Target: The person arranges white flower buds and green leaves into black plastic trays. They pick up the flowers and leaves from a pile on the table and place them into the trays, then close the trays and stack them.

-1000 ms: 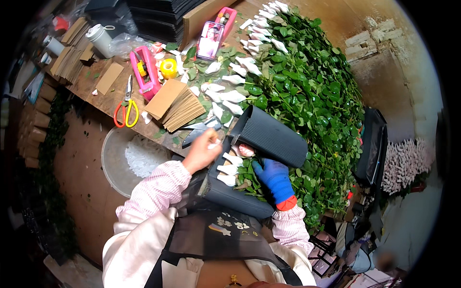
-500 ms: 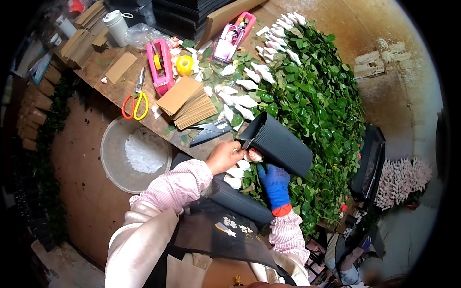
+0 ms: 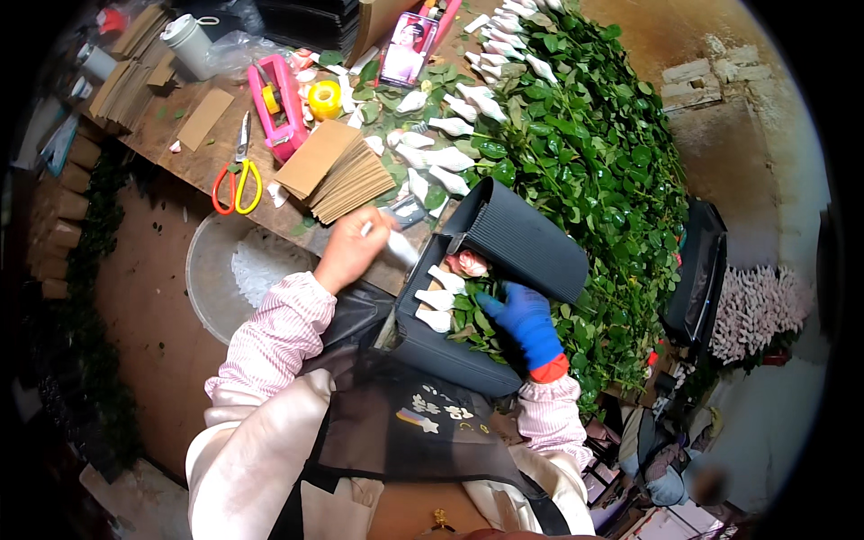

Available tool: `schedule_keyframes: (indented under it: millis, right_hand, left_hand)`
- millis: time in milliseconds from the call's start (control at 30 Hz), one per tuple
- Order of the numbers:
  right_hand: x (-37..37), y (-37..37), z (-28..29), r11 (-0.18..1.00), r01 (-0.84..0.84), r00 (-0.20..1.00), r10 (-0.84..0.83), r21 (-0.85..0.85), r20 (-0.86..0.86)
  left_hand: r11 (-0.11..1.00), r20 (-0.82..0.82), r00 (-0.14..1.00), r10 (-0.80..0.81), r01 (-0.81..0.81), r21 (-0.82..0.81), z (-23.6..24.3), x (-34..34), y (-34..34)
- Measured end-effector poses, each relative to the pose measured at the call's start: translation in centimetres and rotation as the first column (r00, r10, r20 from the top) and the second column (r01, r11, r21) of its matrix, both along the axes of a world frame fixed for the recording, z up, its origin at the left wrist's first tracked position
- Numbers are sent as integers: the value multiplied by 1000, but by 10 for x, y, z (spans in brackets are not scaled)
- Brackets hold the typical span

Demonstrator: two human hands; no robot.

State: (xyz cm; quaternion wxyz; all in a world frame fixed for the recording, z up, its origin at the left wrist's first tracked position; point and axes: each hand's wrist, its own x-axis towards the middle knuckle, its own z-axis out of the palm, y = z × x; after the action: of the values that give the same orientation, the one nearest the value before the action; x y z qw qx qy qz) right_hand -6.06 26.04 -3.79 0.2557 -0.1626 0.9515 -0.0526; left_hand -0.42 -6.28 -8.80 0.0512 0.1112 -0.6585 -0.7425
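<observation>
My bare left hand point(image 3: 349, 250) is closed around a small white wrap point(image 3: 393, 246), blurred by motion, over the table edge. In front of me lies a dark ribbed wrapper point(image 3: 450, 362), its far flap point(image 3: 531, 245) bent up. Inside it, several white-sleeved rose buds point(image 3: 436, 299) sit in a row beside a bare peach-pink rose point(image 3: 467, 263). My right hand point(image 3: 525, 322), in a blue glove with a red cuff, rests on the rose leaves point(image 3: 472, 328) within the wrapper, thumb and fingers apart; some fingertips are hidden among leaves.
A big heap of leafy roses point(image 3: 585, 162) with white-sleeved heads covers the table's right. Further left are brown cardboard pieces point(image 3: 346, 175), scissors point(image 3: 238, 171), a pink tape dispenser point(image 3: 277, 108), yellow tape point(image 3: 325, 99) and a phone point(image 3: 408, 49). A bin point(image 3: 205, 279) holding white scraps stands below.
My left hand has drawn back leftward from the rose with the white wrap. The rose now shows fully. My right hand has shifted slightly up and right.
</observation>
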Motion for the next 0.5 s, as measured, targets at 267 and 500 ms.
schedule_keyframes:
  millis: [267,500]
  right_hand:
    - [15,-11,-17,977,-107,966,146,185,-212]
    - [7,-7,4,995,-33,999,33,96,-2]
  left_hand:
    - [776,2,954,-301,246,-581,-16,15,69]
    - [1000,50,999,5,-5,1,-4,14,25]
